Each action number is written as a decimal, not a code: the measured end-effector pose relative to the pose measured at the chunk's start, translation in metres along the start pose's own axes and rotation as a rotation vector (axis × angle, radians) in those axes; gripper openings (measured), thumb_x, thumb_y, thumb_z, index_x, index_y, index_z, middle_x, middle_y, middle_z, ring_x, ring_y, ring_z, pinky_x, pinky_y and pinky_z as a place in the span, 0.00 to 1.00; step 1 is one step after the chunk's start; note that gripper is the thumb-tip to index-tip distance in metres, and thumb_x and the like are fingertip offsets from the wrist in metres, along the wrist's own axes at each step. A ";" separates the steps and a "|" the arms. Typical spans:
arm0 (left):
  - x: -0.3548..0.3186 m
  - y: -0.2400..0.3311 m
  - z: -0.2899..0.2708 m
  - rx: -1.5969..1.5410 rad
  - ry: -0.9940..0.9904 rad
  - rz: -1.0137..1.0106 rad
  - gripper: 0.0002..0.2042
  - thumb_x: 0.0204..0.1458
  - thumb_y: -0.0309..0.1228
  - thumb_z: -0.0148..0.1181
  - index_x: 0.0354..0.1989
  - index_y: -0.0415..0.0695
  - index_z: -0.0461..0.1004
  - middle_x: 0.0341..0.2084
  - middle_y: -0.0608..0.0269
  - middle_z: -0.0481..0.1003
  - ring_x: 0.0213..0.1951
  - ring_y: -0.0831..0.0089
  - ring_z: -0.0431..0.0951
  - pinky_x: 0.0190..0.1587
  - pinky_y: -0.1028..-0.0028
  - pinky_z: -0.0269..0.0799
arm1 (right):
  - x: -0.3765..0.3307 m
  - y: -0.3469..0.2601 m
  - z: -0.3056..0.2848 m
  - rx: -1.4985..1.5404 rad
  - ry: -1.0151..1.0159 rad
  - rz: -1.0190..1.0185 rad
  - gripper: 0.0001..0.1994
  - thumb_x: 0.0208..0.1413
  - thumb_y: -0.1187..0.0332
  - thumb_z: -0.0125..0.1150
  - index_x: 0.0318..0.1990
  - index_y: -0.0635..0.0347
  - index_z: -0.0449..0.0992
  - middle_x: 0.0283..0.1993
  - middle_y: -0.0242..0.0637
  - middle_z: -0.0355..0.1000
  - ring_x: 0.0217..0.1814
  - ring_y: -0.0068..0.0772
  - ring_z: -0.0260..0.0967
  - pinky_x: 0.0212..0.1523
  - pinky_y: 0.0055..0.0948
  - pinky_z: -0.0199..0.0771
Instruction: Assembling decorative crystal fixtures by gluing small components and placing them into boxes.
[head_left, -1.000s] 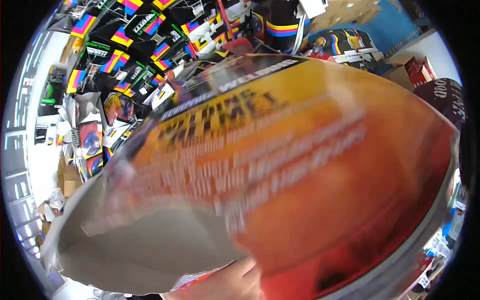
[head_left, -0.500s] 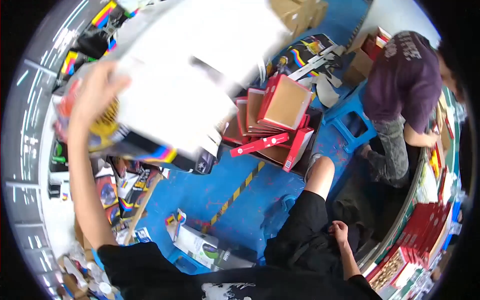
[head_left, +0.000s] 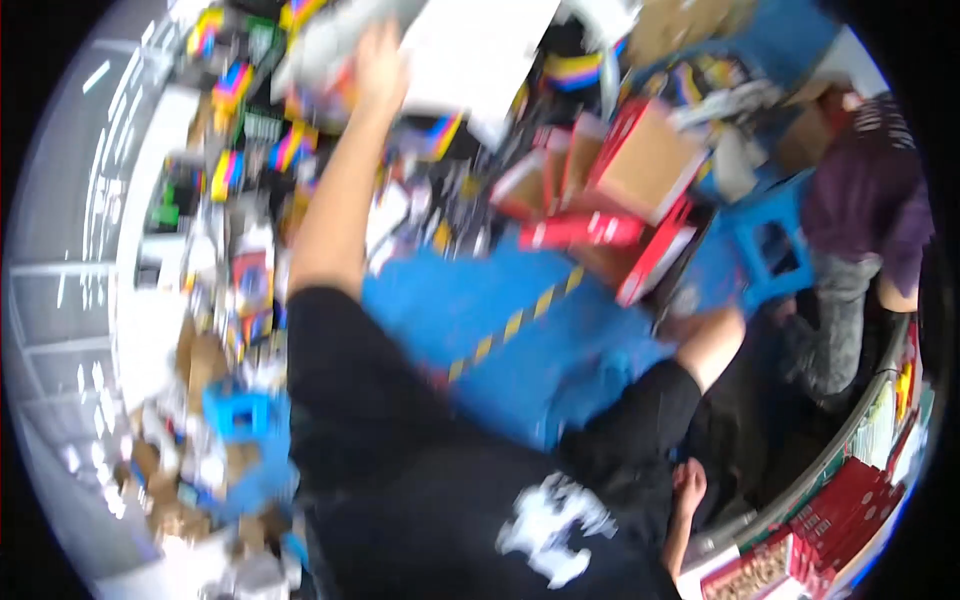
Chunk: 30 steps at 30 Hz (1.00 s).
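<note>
My left arm reaches far forward, and my left hand (head_left: 382, 72) is at the left edge of a large white sheet-like piece (head_left: 475, 60). Motion smears its fingers, so whether they grip the piece or only touch it cannot be made out. Dark printed pieces with yellow, pink and blue stripes lie under and around the white piece. Low beside my right thigh, my right hand (head_left: 690, 487) hangs with its fingers curled in; nothing shows in it.
Red-edged box parts (head_left: 645, 160) with brown insides are heaped ahead. A blue stool (head_left: 768, 245) stands near a person in a purple top (head_left: 868, 190). Red boxes (head_left: 850, 510) line the bench at right. Another blue stool (head_left: 240, 412) is at left, by shelving with packages.
My left hand has moved forward and right; the white piece is now farther off. My view has turned, shifting the red box parts right. My right hand stays low by my leg.
</note>
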<state>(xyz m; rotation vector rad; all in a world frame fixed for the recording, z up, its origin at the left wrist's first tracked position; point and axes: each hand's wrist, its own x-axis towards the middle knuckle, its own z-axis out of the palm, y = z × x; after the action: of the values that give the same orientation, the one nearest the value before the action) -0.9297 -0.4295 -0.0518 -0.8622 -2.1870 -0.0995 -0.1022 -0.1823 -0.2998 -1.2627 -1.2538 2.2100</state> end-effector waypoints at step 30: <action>-0.296 0.576 -0.270 -2.153 -0.970 0.561 0.12 0.52 0.29 0.56 0.45 0.40 0.74 0.39 0.52 0.76 0.41 0.54 0.77 0.41 0.66 0.74 | -0.136 -0.075 0.078 -0.446 0.746 -0.336 0.08 0.60 0.73 0.49 0.40 0.63 0.74 0.30 0.33 0.72 0.31 0.19 0.68 0.32 0.20 0.69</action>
<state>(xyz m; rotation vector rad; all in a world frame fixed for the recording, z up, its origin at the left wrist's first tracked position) -0.2658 -0.2389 -0.1765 -2.9438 -1.5603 -2.3839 -0.0992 -0.2654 -0.1470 -1.6579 -1.5032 1.0795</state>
